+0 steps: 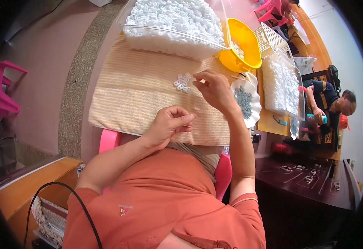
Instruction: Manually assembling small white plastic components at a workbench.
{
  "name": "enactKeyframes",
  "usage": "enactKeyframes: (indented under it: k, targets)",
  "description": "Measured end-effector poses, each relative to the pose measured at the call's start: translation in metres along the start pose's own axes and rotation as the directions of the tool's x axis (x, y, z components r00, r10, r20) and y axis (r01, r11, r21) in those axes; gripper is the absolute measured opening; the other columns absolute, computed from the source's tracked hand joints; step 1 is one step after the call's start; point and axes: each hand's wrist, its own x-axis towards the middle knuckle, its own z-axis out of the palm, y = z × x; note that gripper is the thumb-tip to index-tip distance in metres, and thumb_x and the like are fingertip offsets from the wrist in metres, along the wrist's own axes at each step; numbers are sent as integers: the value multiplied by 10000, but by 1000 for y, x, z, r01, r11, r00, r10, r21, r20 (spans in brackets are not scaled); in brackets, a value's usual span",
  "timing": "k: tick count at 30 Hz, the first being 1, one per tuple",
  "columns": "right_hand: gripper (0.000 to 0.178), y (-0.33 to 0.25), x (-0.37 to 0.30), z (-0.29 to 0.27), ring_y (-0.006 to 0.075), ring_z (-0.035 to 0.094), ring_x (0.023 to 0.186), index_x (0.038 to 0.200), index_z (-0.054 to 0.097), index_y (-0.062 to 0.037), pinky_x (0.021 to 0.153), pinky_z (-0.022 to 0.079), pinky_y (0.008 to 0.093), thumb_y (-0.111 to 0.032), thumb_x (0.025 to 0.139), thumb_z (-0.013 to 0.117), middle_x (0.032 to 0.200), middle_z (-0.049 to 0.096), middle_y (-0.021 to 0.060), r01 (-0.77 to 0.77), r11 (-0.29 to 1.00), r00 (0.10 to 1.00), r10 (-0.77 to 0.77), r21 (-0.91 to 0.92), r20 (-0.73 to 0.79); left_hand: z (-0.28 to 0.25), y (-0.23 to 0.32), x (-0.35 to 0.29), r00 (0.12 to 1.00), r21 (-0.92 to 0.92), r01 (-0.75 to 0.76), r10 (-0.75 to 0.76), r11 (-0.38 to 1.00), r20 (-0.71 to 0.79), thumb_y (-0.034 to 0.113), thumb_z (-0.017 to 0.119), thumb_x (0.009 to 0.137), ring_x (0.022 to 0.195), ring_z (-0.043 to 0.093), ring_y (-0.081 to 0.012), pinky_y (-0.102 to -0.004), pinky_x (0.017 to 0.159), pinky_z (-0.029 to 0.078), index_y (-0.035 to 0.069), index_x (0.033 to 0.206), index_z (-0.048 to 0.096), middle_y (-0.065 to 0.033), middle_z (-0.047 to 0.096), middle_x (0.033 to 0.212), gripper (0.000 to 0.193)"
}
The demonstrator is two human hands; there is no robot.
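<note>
While the left hand [169, 123] has thumb and forefinger together and the right hand [218, 92] curls narrowly beside small white plastic pieces [184, 83] on beige ribbed cloth [127, 83], I cannot tell whether either holds anything; beyond sits a round yellow plastic bowl [254, 45].

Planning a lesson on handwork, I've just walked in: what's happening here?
The person's right hand is beside a cluster of small white plastic-looking pieces on a beige striped cloth. The left hand is half curled; whether it holds anything is unclear. A clear rectangular plastic bin of white pieces stands beyond.
</note>
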Motion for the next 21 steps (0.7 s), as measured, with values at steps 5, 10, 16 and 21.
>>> enactKeyframes:
  k: [5, 10, 16, 21]
  targets:
    - [247, 8, 6, 15, 350, 644, 875, 1064, 669, -32, 764, 502, 398, -113, 831, 654, 991, 658, 165, 83, 996, 996, -83, -33, -10, 10, 5, -2, 999, 18, 15, -14, 1000, -30, 121, 697, 880, 753, 600, -81, -226, 706, 537, 55, 875, 624, -12, 617, 831, 99]
    - [301, 8, 12, 23, 367, 621, 937, 1131, 644, -56, 801, 486, 430, -122, 838, 623, 1049, 629, 163, 72, 992, 993, -62, -102, 98, 4, 3, -5, 1000, -2, 2, -2, 1000, -30, 128, 696, 882, 750, 600, -82, -224, 705, 536, 51, 878, 625, -16, 616, 833, 105]
    - [247, 15, 11, 29, 372, 625, 909, 1063, 661, -44, 804, 484, 438, -133, 836, 623, 1008, 643, 174, 33, 995, 994, -23, -96, 106, 3, 2, -2, 1000, 9, -16, 16, 1000, -8, 105, 656, 904, 783, 638, -113, -250, 735, 563, 36, 913, 623, -57, 661, 919, 78]
    - [231, 17, 6, 28, 376, 626, 900, 1029, 677, -65, 784, 488, 448, -92, 812, 603, 967, 641, 175, 51, 995, 997, -46, -81, 69, 5, 3, -2, 999, 3, 3, -3, 1000, -40, 134, 701, 878, 743, 596, -84, -231, 701, 529, 59, 872, 622, -10, 617, 817, 109]
